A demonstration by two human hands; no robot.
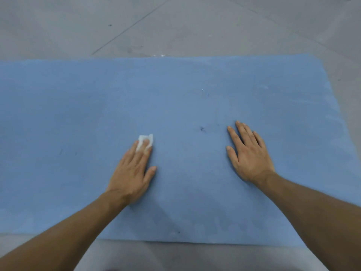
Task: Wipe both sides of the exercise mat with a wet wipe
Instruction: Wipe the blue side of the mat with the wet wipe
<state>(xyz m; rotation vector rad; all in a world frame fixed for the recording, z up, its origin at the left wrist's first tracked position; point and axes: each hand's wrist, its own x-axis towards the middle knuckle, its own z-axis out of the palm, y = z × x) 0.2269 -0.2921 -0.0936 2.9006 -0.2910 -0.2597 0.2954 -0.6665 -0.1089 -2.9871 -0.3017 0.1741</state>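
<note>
A blue exercise mat (175, 98) lies flat on the floor and fills most of the view, running off the left edge. My left hand (132, 173) lies flat on it left of centre, its straight fingers pressing a small white wet wipe (145, 141) onto the mat; part of the wipe shows between and beyond the fingertips. My right hand (248, 151) rests flat on the mat to the right with fingers spread and holds nothing. A small dark smudge (201, 129) marks the mat between the two hands.
Grey tiled floor (175, 22) surrounds the mat, with a dark joint line running diagonally at the back. A small clear scrap (161, 55) lies on the floor at the mat's far edge. The mat's right end (332, 90) and near edge are in view.
</note>
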